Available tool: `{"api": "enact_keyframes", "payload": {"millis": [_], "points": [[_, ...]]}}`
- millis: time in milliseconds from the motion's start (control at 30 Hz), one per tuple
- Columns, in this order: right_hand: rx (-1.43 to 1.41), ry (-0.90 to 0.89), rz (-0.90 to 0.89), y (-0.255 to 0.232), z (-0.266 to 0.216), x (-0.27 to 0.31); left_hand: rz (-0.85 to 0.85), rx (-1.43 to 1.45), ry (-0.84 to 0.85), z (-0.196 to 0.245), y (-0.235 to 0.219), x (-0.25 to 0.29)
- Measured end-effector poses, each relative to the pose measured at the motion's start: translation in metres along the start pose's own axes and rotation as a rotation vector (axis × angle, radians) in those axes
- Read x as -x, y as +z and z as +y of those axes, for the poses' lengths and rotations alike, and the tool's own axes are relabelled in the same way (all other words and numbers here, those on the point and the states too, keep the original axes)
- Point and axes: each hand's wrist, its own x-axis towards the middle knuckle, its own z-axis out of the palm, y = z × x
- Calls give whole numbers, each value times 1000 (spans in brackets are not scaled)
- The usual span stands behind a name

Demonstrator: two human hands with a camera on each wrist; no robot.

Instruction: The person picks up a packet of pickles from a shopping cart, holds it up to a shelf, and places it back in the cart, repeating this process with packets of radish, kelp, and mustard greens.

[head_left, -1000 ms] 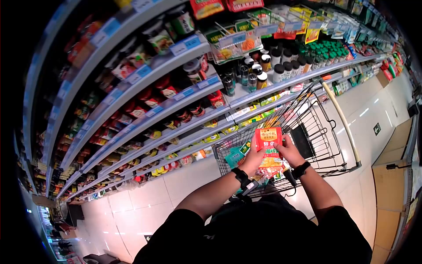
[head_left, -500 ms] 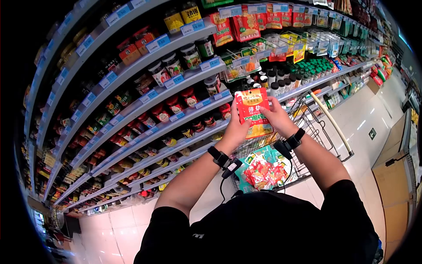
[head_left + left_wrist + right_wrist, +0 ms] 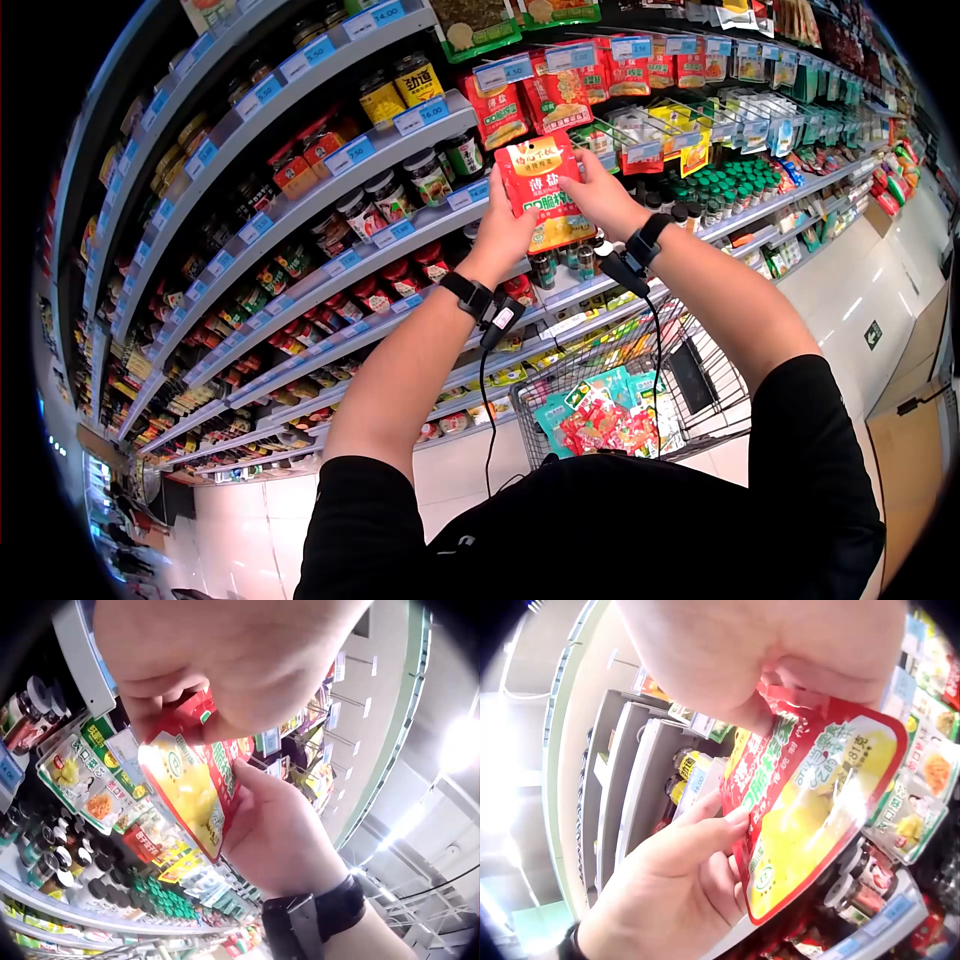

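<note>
A supermarket aisle: tiered grey shelves (image 3: 300, 215) sweep from the lower left of the head view up to the upper right, each edge lined with blue price tags. Jars (image 3: 385, 195) with dark lids stand in the left and middle tiers; red and green sachets (image 3: 495, 110) hang along the top centre, and small green-capped bottles (image 3: 745, 180) crowd the shelf at right. A pale tiled floor (image 3: 480, 470) runs under the shelves at lower centre, and a wire shopping cart (image 3: 640, 400) sits at centre-bottom with bright packets inside it.

The red pouch (image 3: 540, 190) is held up in the upper centre of the head view, in front of the hanging sachets and apart from them. Its long axis stands close to upright, tilted slightly — the red printed top toward the upper shelves, the yellow pictured part toward the cart. Its printed face is turned to the person.

The left hand (image 3: 500, 235) grasps the pouch's left edge, fingers behind it and thumb on the front. The right hand (image 3: 600, 195) grips the right edge, fingers curled round it — the right wrist view shows them pinching the pouch's red top. Both wrists wear black straps with cables.
</note>
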Motion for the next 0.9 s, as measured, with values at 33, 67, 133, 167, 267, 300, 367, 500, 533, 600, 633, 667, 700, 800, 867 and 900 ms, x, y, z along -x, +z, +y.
{"api": "enact_keyframes", "payload": {"millis": [33,67,133,167,267,300,367,500,533,600,633,667,700,800,867,900], "points": [[16,-30,2,-4,4,-9,1,-11,-8,1,2,-8],[32,-58,6,-7,8,-19,10,-11,5,2,3,-16],[-9,-93,-14,-13,15,-41,63,-113,-15,15,7,-28],[-36,-134,-33,-16,16,-55,81,-50,109,-3,8,-45],[-55,-266,-99,-20,16,-101,212,-256,157,14,7,-69],[-28,-298,-87,-20,14,-112,236,-276,160,18,5,-77],[73,-283,-29,-20,0,-124,259,-248,197,6,-1,-99],[103,-312,55,-15,0,-157,353,-358,195,-6,-3,-121],[56,-372,109,-10,-5,-163,390,-407,164,-4,1,-120],[-47,-201,76,-11,-6,-174,364,-304,132,0,8,-120],[-69,-173,76,-9,-5,-184,342,-197,114,2,10,-120],[-38,-125,64,-9,-2,-189,362,-163,117,4,15,-120],[-8,-76,51,-10,-11,-184,360,-168,114,3,18,-121],[87,-262,93,1,-7,-195,457,-133,107,2,25,-124],[131,-302,54,3,-2,-198,486,-137,189,-11,20,-127],[99,-279,42,0,-1,-195,505,-139,275,-14,21,-130]]}}
